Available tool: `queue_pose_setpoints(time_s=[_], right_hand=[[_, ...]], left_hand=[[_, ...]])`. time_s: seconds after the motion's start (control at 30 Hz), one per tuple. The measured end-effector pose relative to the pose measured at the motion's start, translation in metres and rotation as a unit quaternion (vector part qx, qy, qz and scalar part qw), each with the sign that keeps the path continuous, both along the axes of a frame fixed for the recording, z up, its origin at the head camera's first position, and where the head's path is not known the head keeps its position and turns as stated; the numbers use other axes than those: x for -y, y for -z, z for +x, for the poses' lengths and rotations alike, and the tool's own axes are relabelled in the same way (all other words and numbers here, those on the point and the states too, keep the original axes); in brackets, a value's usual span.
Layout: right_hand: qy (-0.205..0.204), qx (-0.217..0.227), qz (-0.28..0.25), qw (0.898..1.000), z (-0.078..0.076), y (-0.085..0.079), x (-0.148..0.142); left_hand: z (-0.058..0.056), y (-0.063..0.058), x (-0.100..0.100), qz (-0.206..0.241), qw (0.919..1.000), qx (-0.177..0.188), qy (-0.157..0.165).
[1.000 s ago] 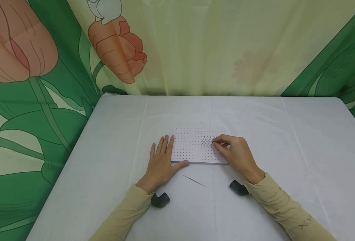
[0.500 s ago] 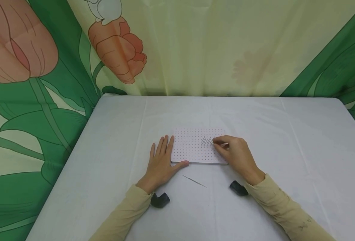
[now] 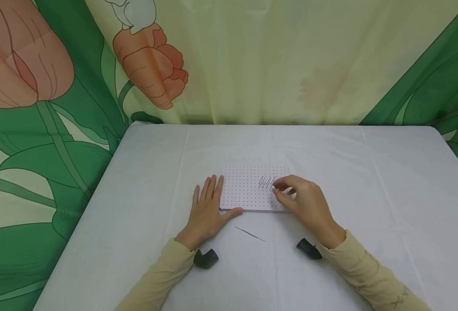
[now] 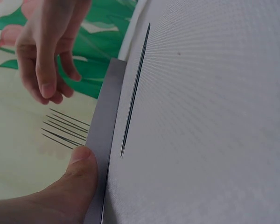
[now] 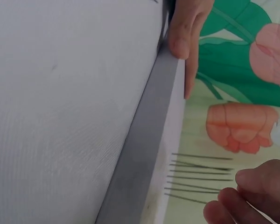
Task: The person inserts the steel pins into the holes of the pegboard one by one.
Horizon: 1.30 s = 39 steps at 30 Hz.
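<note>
A white board with a grid of small holes lies mid-table. Several thin metal pins stand up from its right half. My left hand rests flat against the board's left side, with the thumb on its front edge. Over the board's right part is my right hand, its fingers loosely bent beside the pins. In the left wrist view my right hand is apart from the pin tops, and nothing shows between thumb and fingers.
On the white cloth in front of the board lies a slim dark metal piece, tapered at both ends. Black wrist-worn pieces show beside both sleeves. A printed curtain hangs behind the table.
My right thumb and fingers have parted, and the hand has shifted slightly away from the pins, toward the near side. The left hand keeps its place on the board.
</note>
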State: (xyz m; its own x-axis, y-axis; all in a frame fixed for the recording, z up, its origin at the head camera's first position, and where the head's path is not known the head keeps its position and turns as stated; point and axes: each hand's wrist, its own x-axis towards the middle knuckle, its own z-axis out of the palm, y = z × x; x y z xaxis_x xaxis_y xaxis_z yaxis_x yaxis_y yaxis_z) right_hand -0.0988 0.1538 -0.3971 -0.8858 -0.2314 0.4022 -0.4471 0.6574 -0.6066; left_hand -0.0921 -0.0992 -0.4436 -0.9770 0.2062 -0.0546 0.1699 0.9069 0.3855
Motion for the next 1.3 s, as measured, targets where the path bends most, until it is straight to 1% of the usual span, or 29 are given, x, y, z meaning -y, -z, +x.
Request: queue_pose_setpoints(time_s=[0.1,0.17,0.3,0.57,0.93,1.1,1.3], right_hand=[[-0.006,-0.009,0.005,1.000,0.004,-0.002,0.005],[-0.010,-0.008,0.011,1.000,0.007,-0.003,0.008],[-0.013,0.007,0.035,0.999,0.013,-0.006,0.015],[-0.038,0.045,0.081,0.995,0.024,-0.004,0.032],[-0.081,0.070,0.143,0.984,0.037,0.005,0.049],[-0.100,0.079,0.162,0.978,0.039,0.009,0.055],[-0.125,0.077,0.181,0.972,0.039,0.015,0.059]], left_hand=[[0.000,0.000,0.000,-0.001,1.0000,0.000,0.000],[0.000,0.000,0.000,0.000,1.0000,0.000,0.001],[0.000,0.000,0.001,-0.001,1.0000,-0.005,0.001],[-0.001,0.002,0.002,0.001,1.0000,-0.005,0.000],[-0.001,0.002,0.003,-0.002,1.0000,-0.005,0.003],[-0.001,0.002,0.002,-0.003,1.0000,-0.005,0.003],[0.000,0.001,0.001,-0.002,0.9999,-0.009,0.004]])
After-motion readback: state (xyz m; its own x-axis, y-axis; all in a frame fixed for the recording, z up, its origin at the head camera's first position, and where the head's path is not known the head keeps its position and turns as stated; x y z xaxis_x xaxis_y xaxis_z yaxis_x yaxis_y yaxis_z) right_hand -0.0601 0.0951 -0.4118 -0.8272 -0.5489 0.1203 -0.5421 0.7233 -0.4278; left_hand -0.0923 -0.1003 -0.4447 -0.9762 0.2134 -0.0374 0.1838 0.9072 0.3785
